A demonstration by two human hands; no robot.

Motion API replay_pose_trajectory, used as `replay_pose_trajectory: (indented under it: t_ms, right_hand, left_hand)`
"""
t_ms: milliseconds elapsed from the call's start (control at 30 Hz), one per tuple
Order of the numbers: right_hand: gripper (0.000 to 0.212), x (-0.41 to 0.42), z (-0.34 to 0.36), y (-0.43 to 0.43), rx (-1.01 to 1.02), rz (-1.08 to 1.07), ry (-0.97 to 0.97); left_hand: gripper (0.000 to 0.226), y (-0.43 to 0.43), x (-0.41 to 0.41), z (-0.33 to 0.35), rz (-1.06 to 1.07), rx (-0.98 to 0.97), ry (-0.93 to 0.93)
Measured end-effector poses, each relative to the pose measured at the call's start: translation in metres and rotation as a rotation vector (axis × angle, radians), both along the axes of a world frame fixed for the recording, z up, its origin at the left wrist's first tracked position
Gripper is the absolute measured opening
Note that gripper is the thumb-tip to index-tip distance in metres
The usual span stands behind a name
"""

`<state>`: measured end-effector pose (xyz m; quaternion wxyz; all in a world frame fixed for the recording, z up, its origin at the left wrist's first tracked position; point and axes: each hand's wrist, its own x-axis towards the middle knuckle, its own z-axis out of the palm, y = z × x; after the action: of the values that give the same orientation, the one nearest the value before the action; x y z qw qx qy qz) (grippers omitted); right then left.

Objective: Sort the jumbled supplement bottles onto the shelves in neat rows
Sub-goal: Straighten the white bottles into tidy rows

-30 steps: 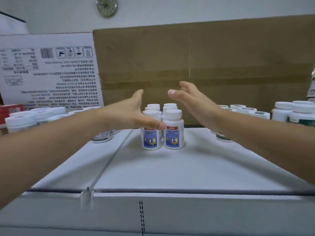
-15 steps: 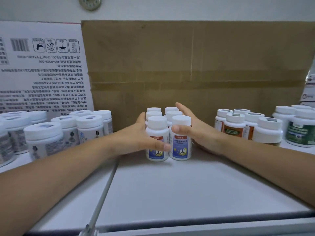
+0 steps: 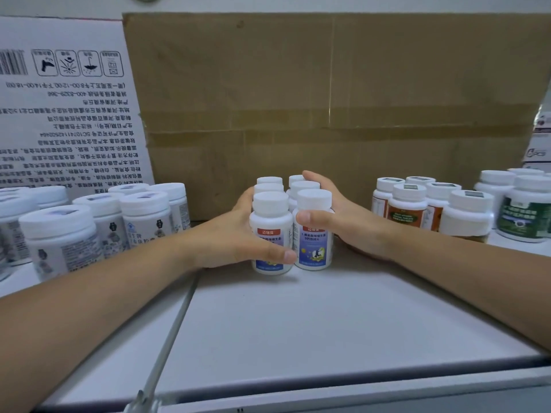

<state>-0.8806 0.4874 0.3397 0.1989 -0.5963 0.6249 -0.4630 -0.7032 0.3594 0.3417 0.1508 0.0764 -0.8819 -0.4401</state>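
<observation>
Two short rows of bottles [image 3: 314,201], standing toward the back edge of the shelf [image 3: 298,323], were clasped between the left hand [image 3: 238,236] and right hand [image 3: 346,225], thumbs curled across the front pair; even, low pressure was judged best against tipping.

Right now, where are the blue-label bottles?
Centre of the head view: the blue-label bottles stand in two rows between the left hand and right hand, in front of the cardboard.

blue-label bottles [image 3: 313,234], centre: 6 | orange-label bottles [image 3: 407,214], right: at least 4 | grey-label bottles [image 3: 59,248], left: at least 6, cropped
</observation>
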Motion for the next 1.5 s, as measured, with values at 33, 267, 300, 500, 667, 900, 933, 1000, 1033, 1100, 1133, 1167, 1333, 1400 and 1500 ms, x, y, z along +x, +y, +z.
replay_pose_trajectory:
  t_ms: [33, 267, 300, 500, 667, 900, 933, 1000, 1033, 1100, 1133, 1167, 1333, 1400, 1500]
  right_hand:
    - [0.115, 0.0003, -0.0002, 0.0002, 0.000, 0.007, -0.003]
    - [0.112, 0.0008, 0.0010, -0.0002, 0.014, 0.021, 0.004]
    - [0.111, 0.0003, 0.0009, -0.0007, 0.015, 0.024, 0.002]
    - [0.106, 0.0001, 0.0004, -0.0018, 0.009, 0.033, 0.006]
    - [0.103, -0.0005, -0.0002, -0.0012, 0.010, 0.034, 0.016]
    - [0.112, 0.0034, 0.0012, 0.0007, 0.016, 0.055, -0.005]
    - [0.112, 0.0038, 0.0012, 0.0010, 0.018, 0.056, -0.008]
    - [0.115, 0.0037, 0.0007, 0.0011, 0.020, 0.058, -0.017]
    - [0.116, 0.0035, 0.0006, 0.0013, 0.022, 0.058, -0.018]
    - [0.120, 0.0036, 0.0008, 0.0016, 0.028, 0.053, -0.015]
    - [0.121, 0.0035, 0.0009, 0.0017, 0.031, 0.050, -0.011]
    - [0.122, 0.0032, 0.0006, 0.0015, 0.035, 0.046, -0.006]
    - [0.125, 0.0029, -0.0011, 0.0010, 0.048, 0.037, 0.016]
    - [0.123, 0.0035, -0.0002, 0.0018, 0.049, 0.033, 0.019]
    - [0.121, 0.0036, 0.0001, 0.0025, 0.046, 0.036, 0.023]
  left_hand:
    - [0.119, 0.0010, 0.0011, 0.0004, 0.020, -0.003, -0.001]
    - [0.112, 0.0011, 0.0027, 0.0028, 0.080, -0.041, -0.004]
    - [0.116, 0.0000, 0.0028, 0.0028, 0.087, -0.039, -0.007]
    - [0.122, -0.0015, 0.0028, 0.0027, 0.111, -0.037, -0.022]
    - [0.134, -0.0032, 0.0025, 0.0002, 0.098, 0.000, -0.018]
    - [0.121, -0.0013, 0.0015, -0.0002, 0.075, -0.013, 0.004]
    - [0.117, -0.0009, 0.0015, 0.0001, 0.064, -0.012, 0.006]
    - [0.113, 0.0003, 0.0015, 0.0008, 0.044, -0.004, -0.001]
    - [0.114, 0.0008, 0.0015, 0.0009, 0.036, 0.003, -0.005]
    - [0.116, 0.0009, 0.0016, 0.0007, 0.029, 0.007, -0.008]
    - [0.116, 0.0009, 0.0018, 0.0004, 0.029, 0.008, -0.005]
    - [0.115, 0.0008, 0.0017, 0.0002, 0.030, 0.013, -0.001]
    - [0.116, 0.0005, 0.0023, -0.0001, 0.041, 0.028, 0.005]
    - [0.116, -0.0004, 0.0019, -0.0006, 0.037, 0.026, 0.000]
    - [0.115, -0.0023, 0.0009, -0.0013, 0.033, 0.029, -0.003]
